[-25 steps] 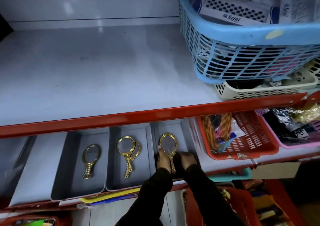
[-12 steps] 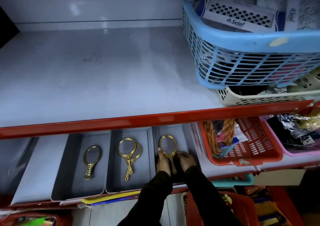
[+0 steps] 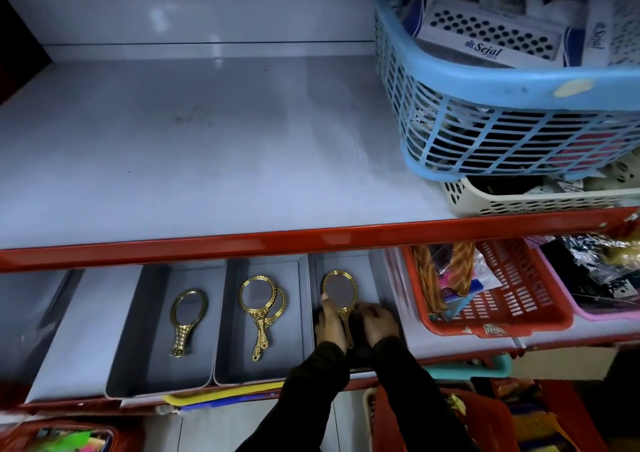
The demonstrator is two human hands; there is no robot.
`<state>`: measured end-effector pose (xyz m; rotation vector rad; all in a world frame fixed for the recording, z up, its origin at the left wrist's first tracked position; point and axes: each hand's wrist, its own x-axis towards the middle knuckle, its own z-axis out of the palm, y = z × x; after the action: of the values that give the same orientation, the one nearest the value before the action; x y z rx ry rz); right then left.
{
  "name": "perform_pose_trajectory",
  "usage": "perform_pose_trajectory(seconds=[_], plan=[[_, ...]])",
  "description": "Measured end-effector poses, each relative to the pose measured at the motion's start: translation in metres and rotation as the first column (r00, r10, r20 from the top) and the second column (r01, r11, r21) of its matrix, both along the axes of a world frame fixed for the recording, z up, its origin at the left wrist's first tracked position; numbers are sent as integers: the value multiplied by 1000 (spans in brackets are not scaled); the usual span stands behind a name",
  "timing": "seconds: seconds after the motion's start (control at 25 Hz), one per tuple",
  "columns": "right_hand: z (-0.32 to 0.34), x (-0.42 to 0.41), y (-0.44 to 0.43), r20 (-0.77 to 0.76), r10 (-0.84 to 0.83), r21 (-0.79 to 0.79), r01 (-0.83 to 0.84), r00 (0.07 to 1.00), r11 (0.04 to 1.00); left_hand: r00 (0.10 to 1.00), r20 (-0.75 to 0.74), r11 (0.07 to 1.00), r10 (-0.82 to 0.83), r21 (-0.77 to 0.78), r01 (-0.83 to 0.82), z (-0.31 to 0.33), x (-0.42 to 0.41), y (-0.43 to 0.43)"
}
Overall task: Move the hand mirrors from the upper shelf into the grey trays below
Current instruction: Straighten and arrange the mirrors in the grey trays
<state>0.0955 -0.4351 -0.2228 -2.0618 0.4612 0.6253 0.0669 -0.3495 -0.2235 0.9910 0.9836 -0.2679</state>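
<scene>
While both hands sit in the rightmost grey tray (image 3: 346,261), left hand (image 3: 330,323) has its grip clenched on an oval gold hand mirror (image 3: 337,294), thumb on the frame's left edge. Right hand (image 3: 379,321) rests just right of the handle, touching; cannot tell if its grip holds it. Left of the grips, middle tray (image 3: 228,330) holds two stacked mirrors (image 3: 261,308); far-left tray (image 3: 145,330) holds one mirror (image 3: 187,318). Above the grips, upper shelf (image 3: 207,146) carries a blue basket (image 3: 502,84).
</scene>
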Motion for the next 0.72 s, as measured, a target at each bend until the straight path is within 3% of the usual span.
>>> perform_pose_trajectory(seconds=[0.16, 0.28, 0.4, 0.6, 0.72], plan=[[21, -5, 12, 83, -155, 191, 137, 984, 972, 992, 126, 993, 10, 114, -24, 18, -11, 15], [37, -7, 37, 54, -268, 409, 223, 962, 885, 977, 207, 978, 44, 191, -84, 32, -21, 43], [42, -14, 78, -33, -202, 510, 191, 979, 839, 978, 180, 958, 104, 248, -148, 29, -30, 83], [29, -30, 135, -127, -10, 394, 60, 992, 917, 977, 10, 955, 213, 210, -211, 10, -38, 134], [21, -38, 153, -232, 16, 336, 64, 973, 940, 978, -20, 977, 205, 66, -204, 5, -41, 152]])
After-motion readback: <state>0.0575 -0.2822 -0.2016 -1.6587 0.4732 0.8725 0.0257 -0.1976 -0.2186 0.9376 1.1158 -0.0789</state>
